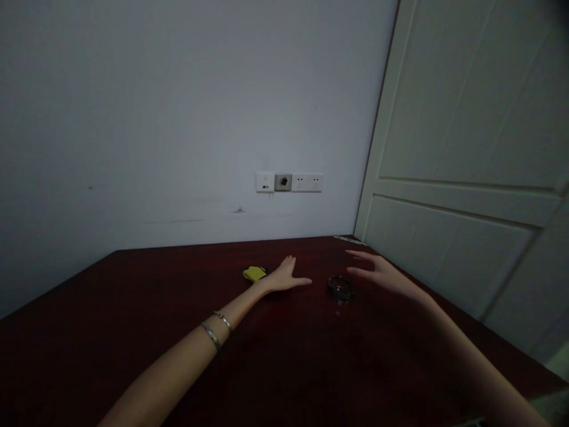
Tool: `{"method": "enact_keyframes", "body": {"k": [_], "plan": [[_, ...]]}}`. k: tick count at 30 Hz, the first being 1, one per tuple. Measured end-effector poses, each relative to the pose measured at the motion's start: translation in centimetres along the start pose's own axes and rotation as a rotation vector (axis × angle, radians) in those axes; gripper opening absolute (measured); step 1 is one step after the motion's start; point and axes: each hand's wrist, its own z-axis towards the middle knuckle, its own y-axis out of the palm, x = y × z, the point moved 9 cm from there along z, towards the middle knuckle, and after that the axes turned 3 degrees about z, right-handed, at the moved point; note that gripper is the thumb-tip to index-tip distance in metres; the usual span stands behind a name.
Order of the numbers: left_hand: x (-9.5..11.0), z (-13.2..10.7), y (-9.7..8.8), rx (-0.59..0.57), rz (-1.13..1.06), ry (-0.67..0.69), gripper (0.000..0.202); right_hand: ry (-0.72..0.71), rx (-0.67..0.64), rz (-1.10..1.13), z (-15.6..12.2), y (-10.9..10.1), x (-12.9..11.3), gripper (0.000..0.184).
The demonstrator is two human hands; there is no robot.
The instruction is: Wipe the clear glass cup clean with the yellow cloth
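Starting lower left of the frame: two thin bracelets [216,328] on a bare forearm, stretched long across the dark red desk [133,308]. Further up that arm, just left of centre, a small yellow thing [254,273] lying flat on the desk, tucked right behind the wrist. Touching the wrist or only beside it? Cannot tell in this dim light.

Next, the left hand [284,277]: fully open, palm down, fingers straight and together, thumb out towards the right. Holding nothing. Low over the desk, perhaps resting on it; too dark underneath to say. Probably kept flat like that because of the long reach, with the arm fully extended.

Just right of centre, a small glass dish [340,288], dark and see-through, upright on the desk between the two hands and nearer the right one.

Then the right hand [377,274]: open as well, fingers spread and gently curved, pointing left, raised a little above the desk. Empty, just beside the dish at its upper right, not seen touching it. Loosely cupped, by the look of it, to suit the round rim.

Above all this, mid-frame, a row of sockets [289,182] on the wall; far right, a pale panelled door [466,178].
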Motion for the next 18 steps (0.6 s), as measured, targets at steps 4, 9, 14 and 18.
{"method": "enact_keyframes", "body": {"k": [4,9,14,18], "plan": [[-5.0,-2.1,-4.4,0.062,0.076,-0.123,0.092,-0.128,0.012,0.079,1.3,2.6,-6.5,0.052],[-11.8,-6.1,-7.9,0.121,0.184,-0.312,0.083,-0.252,0.008,0.006,4.9,9.1,-9.8,0.043],[-18.4,-10.3,-9.1,0.124,0.275,-0.534,0.084,-0.192,0.018,-0.070,8.7,16.5,-8.0,0.034],[-20.8,-12.0,-8.9,0.149,0.334,-0.595,0.079,-0.094,0.042,-0.175,9.4,20.5,-5.2,0.030]]}}
